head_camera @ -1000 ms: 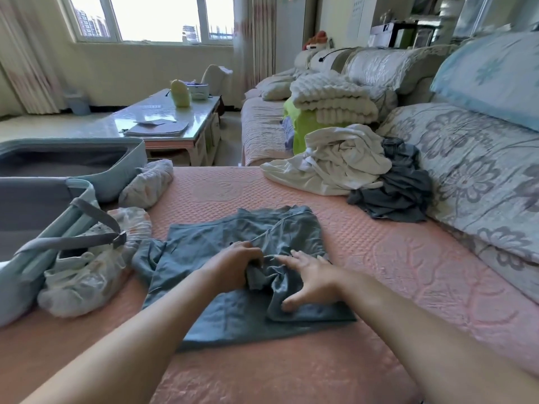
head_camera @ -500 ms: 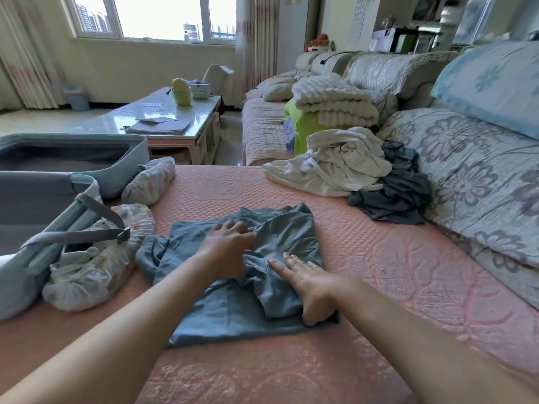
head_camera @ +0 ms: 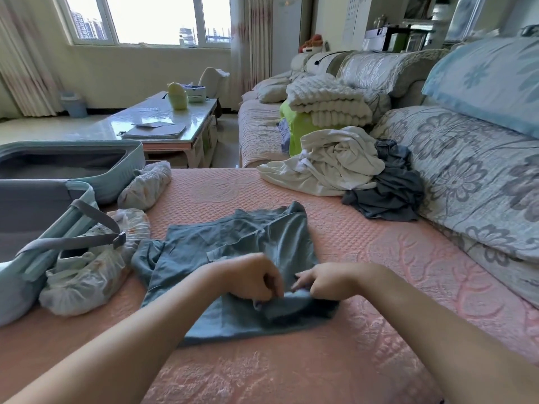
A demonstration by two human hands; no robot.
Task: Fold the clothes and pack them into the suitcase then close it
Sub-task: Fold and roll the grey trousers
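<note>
The blue-grey garment (head_camera: 233,237) lies spread near the front edge of the pink cover (head_camera: 379,258); left hand (head_camera: 250,277) and right hand (head_camera: 326,279), side by side, each have their grip clamped on its bunched near fold; the open suitcase (head_camera: 116,167) sits at the left edge.

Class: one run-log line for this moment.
step: folding | left hand: grips blue-grey fabric garment, near edge | right hand: grips same edge | garment: on pink quilted cover | light-blue suitcase: open
</note>
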